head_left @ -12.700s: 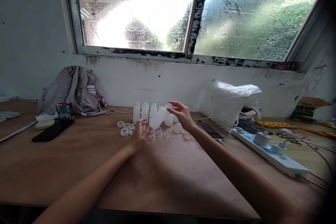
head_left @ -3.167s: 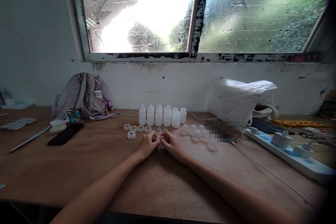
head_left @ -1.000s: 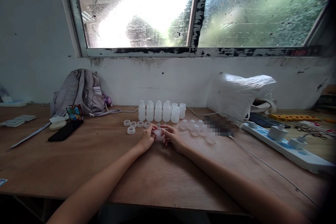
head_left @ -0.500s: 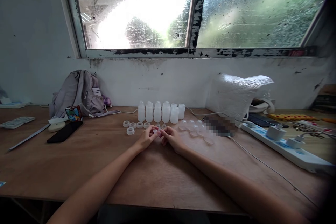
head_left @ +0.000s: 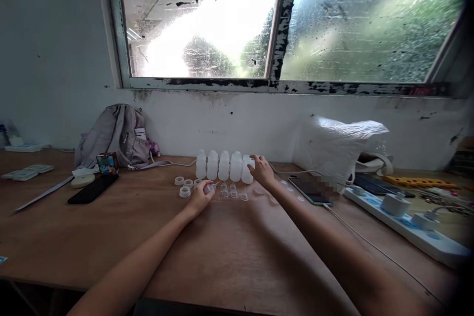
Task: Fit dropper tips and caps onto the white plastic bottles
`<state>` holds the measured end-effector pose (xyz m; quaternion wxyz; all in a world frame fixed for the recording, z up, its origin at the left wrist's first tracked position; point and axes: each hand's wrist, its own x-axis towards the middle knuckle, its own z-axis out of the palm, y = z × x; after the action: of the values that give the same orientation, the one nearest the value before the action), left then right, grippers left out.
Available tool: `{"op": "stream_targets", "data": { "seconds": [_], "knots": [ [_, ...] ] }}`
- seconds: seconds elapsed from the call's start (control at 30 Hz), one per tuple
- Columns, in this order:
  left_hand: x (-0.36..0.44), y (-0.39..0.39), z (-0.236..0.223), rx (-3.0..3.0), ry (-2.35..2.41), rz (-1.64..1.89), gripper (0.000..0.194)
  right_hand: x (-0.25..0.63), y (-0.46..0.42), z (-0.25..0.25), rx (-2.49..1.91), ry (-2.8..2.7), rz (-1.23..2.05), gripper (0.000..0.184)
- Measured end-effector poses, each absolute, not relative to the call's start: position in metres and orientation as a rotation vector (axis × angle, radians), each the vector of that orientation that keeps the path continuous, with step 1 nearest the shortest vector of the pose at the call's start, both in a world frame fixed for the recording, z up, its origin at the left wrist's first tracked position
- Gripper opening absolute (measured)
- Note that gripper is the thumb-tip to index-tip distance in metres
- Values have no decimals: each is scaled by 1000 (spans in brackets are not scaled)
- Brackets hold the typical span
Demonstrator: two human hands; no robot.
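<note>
Several frosted white baby bottles (head_left: pixel 223 167) stand upright in a row; those on the left have domed tops. At the right end is a bottle without a top (head_left: pixel 247 172). My right hand (head_left: pixel 262 173) curls its thumb and fingers against that end bottle's upper right side, hiding whatever stands behind. Closed on a clear bottle ring (head_left: pixel 209 188) is my left hand (head_left: pixel 200 197); a nipple appears to stick out of the ring to the right. Loose white rings (head_left: pixel 184 191) lie left of it. Several clear nipples (head_left: pixel 233 191) rest on the table between my hands.
Clear domed caps (head_left: pixel 273 199) lie partly under my right forearm. A phone (head_left: pixel 311 190) on a cable and a white power strip (head_left: pixel 403 224) are to the right. A backpack (head_left: pixel 114 136), small box (head_left: pixel 107 163) and dark phone (head_left: pixel 93 189) sit left. A silvery bag (head_left: pixel 329 145) leans on the wall.
My hands have parted. The right one moved up and right to the end bottle; the left stayed low with the ring and shifted slightly left. The camera view tilted up a little.
</note>
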<state>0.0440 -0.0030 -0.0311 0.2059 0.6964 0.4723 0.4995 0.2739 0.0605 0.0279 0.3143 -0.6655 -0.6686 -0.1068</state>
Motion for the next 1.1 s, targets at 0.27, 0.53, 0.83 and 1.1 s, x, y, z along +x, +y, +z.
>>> {"op": "stream_targets", "data": {
  "seconds": [0.27, 0.53, 0.83, 1.1],
  "knots": [
    [43, 5, -39, 1830, 1315, 1497, 20, 274, 69, 28, -1878, -1813, -250, 22],
    [46, -1, -35, 1797, 1189, 1541, 23, 273, 17, 34, -1283, -1576, 87, 51],
    [54, -10, -28, 1713, 1095, 1464, 24, 232, -23, -28, -889, -1784, 566, 51],
    [58, -15, -23, 1587, 989, 1551, 22, 226, -25, -39, -979, -1972, 653, 55]
  ]
}}
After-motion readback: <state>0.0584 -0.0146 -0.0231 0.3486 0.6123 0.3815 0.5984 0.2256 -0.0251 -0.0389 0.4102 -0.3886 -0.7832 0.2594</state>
